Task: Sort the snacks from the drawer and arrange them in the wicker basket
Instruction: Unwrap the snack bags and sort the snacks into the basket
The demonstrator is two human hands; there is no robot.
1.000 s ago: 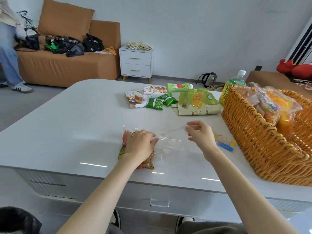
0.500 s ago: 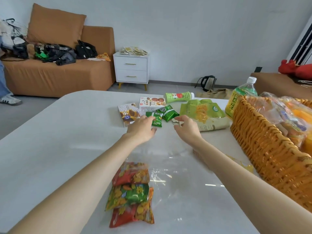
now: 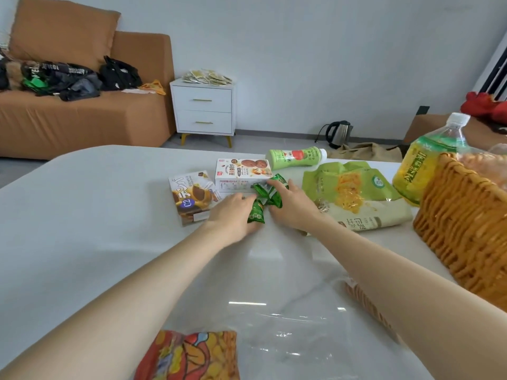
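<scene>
Green foil marks the small snack packets [image 3: 264, 200], a loose cluster lying on the white desk [image 3: 82, 215] just in front of a white biscuit box [image 3: 241, 174]. Both hands meet at this cluster. The right hand [image 3: 293, 208] lies over the farther packets with its fingers almost straight and spread, pressing down on them. The left hand [image 3: 233, 215] touches the nearest packet from the left side; it is blurred, so I cannot tell whether its fingers pinch the packet or only push against it.

Left of the hands lies a chocolate tart box [image 3: 192, 196], touching the biscuit box at one corner. Behind the biscuit box a green and white bottle [image 3: 296, 159] lies on its side. To the right of the hands a large pale green pouch [image 3: 354, 198] lies flat.

The wicker basket [image 3: 466, 229] stands at the right edge of the desk, with clear-wrapped snacks [image 3: 485, 160] showing above its rim. A green tea bottle [image 3: 428, 165] stands upright just beside its far corner.

Near the front edge of the desk, between the forearms, a red and orange snack bag [image 3: 192, 355] sits inside a clear plastic bag [image 3: 288, 338].
</scene>
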